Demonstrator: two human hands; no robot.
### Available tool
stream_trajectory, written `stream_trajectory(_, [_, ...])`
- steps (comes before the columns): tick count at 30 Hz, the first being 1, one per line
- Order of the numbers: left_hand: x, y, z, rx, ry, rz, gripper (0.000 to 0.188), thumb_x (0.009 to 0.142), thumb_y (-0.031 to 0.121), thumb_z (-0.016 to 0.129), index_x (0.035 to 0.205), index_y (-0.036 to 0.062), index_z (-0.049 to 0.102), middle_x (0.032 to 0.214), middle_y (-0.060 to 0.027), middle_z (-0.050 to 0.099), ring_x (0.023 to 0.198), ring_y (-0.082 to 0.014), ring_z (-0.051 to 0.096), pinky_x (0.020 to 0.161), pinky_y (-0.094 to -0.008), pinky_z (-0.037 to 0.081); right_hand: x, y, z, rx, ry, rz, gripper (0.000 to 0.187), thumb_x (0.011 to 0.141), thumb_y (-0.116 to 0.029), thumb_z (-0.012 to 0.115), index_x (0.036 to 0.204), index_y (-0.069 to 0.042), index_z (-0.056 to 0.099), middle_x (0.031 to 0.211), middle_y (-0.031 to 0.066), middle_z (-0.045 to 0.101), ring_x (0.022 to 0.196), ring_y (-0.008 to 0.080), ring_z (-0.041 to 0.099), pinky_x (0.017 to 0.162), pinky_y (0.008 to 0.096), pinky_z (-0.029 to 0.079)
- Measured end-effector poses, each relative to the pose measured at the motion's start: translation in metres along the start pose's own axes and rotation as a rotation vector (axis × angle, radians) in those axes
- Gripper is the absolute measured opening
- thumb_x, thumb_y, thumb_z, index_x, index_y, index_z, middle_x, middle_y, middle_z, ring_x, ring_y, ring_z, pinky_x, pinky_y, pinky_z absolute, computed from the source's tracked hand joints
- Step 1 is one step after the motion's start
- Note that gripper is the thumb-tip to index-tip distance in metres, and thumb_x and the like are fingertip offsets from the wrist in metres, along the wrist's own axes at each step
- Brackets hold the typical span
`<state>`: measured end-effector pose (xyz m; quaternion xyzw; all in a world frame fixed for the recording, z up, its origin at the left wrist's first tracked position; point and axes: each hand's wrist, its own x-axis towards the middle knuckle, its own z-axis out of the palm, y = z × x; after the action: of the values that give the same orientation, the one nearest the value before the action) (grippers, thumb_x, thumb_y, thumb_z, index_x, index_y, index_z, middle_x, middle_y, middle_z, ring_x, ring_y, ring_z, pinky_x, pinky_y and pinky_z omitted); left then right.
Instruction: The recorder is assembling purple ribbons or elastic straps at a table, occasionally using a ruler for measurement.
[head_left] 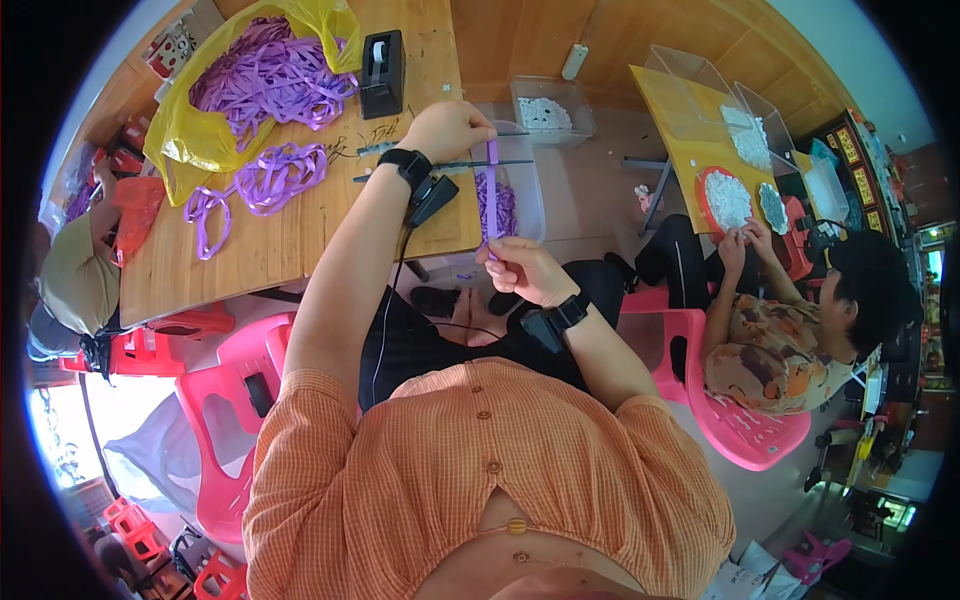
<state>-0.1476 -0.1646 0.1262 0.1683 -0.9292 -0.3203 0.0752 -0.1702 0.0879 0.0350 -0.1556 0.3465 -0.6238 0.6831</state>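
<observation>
A short purple ribbon is stretched between my hands, running toward me. My left hand, above the table's right edge, pinches its far end beside two thin dark rods that jut past the edge. Its near end is between the closed thumb and fingers of my right hand. Beneath the ribbon, a clear plastic bin holds a heap of cut purple ribbon pieces. Long purple ribbon loops lie on the wooden table to the left of my left arm.
A yellow plastic bag full of purple ribbon and a black tape dispenser stand on the table. Another clear bin with white pieces is beyond. At right, a seated person handles white pieces at a yellow table. Pink chairs stand around.
</observation>
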Motion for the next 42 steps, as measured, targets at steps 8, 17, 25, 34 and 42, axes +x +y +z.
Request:
stream_trajectory(8, [-0.002,-0.018,0.003,0.136,0.052,0.269,0.029,0.090,0.023,0.062,0.111,0.0042,0.070,0.104,-0.0142,0.069,0.097,-0.0301,0.064,0.084,-0.0379,0.051,-0.012,-0.012,0.014,0.026,-0.081,-0.094,0.028,0.103,-0.024,0.050,0.097,0.000,0.062,0.073,-0.0015,0.048,0.056,0.0066,0.037,0.051,0.0223,0.030])
stream_trajectory(17, [-0.091,0.050,0.008,0.147,0.009,0.411,0.031,0.073,0.008,0.066,0.104,0.0049,0.062,0.105,-0.0157,0.063,0.102,-0.0363,0.060,0.088,-0.0424,0.049,-0.021,-0.030,0.037,0.028,-0.032,-0.162,0.027,0.103,-0.028,0.050,0.093,-0.004,0.058,0.074,-0.0032,0.045,0.058,0.0067,0.037,0.053,0.0223,0.030])
stream_trajectory(25, [-0.075,0.058,0.010,0.079,0.301,0.374,0.015,0.082,0.010,0.056,0.088,0.0054,0.069,0.084,-0.0168,0.068,0.082,-0.0357,0.066,0.073,-0.0447,0.054,-0.018,-0.057,0.057,-0.215,0.040,-0.334,0.032,0.103,-0.031,0.050,0.105,-0.002,0.064,0.072,-0.0032,0.047,0.059,0.0065,0.038,0.055,0.0226,0.032])
stream_trajectory(34, [-0.009,0.030,-0.017,0.171,0.121,0.238,0.029,0.099,0.021,0.045,0.095,0.0036,0.068,0.092,-0.0158,0.068,0.087,-0.0365,0.065,0.080,-0.0406,0.051,-0.043,0.021,-0.032,-0.757,0.410,-0.455,0.022,0.096,-0.024,0.063,0.105,-0.005,0.072,0.074,-0.0032,0.059,0.056,0.0013,0.045,0.051,0.0171,0.034])
stream_trajectory(42, [0.026,0.010,-0.018,0.201,-0.101,0.074,0.029,0.088,0.024,0.060,0.100,-0.0007,0.068,0.101,-0.0216,0.068,0.097,-0.0398,0.063,0.085,-0.0449,0.050,-0.024,0.015,-0.045,-0.641,0.472,-0.365,0.024,0.096,-0.027,0.064,0.098,-0.004,0.072,0.071,-0.0028,0.060,0.054,0.0011,0.045,0.048,0.0175,0.033])
